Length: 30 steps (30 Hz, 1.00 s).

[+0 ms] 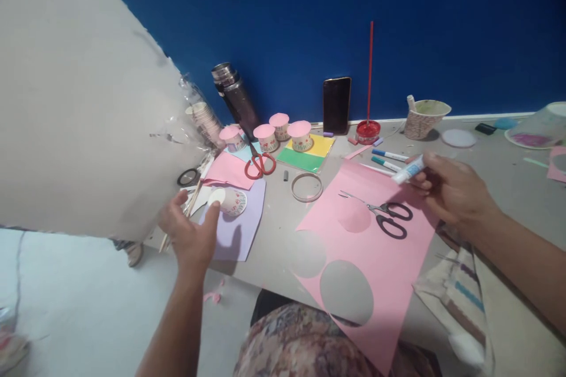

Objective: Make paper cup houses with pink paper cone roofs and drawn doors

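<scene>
My right hand (460, 188) is closed around a small white and blue tube (409, 170), held above the pink paper sheet (398, 271). On that sheet, black-handled scissors (384, 215) lie partly over a pink paper circle (354, 215). A small patterned paper cup (232, 201) is tipped on its side over the purple paper (239, 232). Just left of it is my left hand (190, 232), its thumb and fingers apart, the thumb tip overlapping the cup's near end in view; whether they touch I cannot tell.
Several cups with pink paper tops (302, 135) stand near the blue wall. Red-handled scissors (260, 165), a tape ring (306, 187), markers (385, 164), a flask (239, 100), a phone (336, 106) and a red dish (368, 131) with an upright stick are around them. A white board (79, 100) rises at left.
</scene>
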Available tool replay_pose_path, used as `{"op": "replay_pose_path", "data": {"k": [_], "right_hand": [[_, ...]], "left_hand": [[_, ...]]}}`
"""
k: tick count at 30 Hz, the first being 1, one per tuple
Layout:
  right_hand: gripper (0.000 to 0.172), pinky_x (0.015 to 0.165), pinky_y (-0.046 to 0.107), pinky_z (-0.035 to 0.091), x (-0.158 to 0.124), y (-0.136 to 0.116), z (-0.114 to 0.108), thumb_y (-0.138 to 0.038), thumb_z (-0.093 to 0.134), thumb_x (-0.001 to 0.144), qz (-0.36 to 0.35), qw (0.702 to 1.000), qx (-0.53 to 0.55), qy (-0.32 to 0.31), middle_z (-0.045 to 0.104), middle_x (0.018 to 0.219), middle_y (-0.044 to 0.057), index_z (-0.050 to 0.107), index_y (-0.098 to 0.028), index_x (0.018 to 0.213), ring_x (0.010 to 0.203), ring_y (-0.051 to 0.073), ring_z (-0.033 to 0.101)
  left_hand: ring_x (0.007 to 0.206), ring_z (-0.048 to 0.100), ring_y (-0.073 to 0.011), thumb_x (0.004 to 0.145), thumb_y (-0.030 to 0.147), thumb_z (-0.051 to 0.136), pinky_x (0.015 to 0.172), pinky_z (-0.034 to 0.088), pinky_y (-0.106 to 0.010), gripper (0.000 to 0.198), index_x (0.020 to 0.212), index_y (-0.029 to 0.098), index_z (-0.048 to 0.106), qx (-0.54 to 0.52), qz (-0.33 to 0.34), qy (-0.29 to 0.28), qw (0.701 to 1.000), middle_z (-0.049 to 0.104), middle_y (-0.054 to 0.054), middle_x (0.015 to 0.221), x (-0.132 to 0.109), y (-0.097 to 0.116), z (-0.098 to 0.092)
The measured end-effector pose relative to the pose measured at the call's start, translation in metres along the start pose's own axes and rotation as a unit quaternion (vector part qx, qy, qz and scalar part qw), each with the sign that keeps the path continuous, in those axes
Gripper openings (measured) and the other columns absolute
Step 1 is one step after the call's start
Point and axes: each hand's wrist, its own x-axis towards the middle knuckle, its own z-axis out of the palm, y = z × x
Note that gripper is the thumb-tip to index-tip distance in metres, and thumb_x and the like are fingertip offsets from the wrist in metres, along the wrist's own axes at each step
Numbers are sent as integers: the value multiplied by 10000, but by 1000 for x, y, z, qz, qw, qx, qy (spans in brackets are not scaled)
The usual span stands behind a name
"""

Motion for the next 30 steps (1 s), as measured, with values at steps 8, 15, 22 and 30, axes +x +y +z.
{"op": "replay_pose_path", "data": {"k": [8, 15, 22, 30], "right_hand": [[438, 439, 217, 261, 0, -1, -1, -494, 985, 639, -13, 1000, -22, 1, 516, 571, -15, 737, -147, 735, 526, 69, 389], [390, 433, 224, 311, 2, -2, -2, -516, 923, 734, -30, 999, -37, -14, 509, 563, -13, 728, -178, 741, 525, 92, 408], [422, 423, 230, 320, -1, -3, -3, -565, 919, 710, -49, 994, -90, -42, 556, 554, -11, 738, -185, 739, 492, 87, 411], [468, 442, 252, 316, -7, -1, 0, -658, 899, 698, -79, 984, -140, -73, 578, 548, -7, 759, -214, 743, 493, 104, 430]], "left_hand": [[1407, 520, -455, 896, 506, 745, 1117, 329, -830, 301, 1035, 259, 642, -18, 35, -53, 998, 694, -129, 1212, 13, -23, 24], [1321, 579, -373, 935, 477, 698, 1031, 503, -707, 288, 1148, 288, 659, -81, 84, -95, 989, 634, -84, 1245, 11, 24, 10], [1413, 498, -361, 879, 298, 736, 1176, 450, -612, 378, 1235, 241, 621, -176, 364, -289, 868, 581, -126, 1326, -27, 126, 10], [1491, 412, -365, 838, 203, 739, 1238, 365, -622, 467, 1288, 263, 630, -207, 366, -375, 826, 531, -132, 1438, -31, 121, 30]]}}
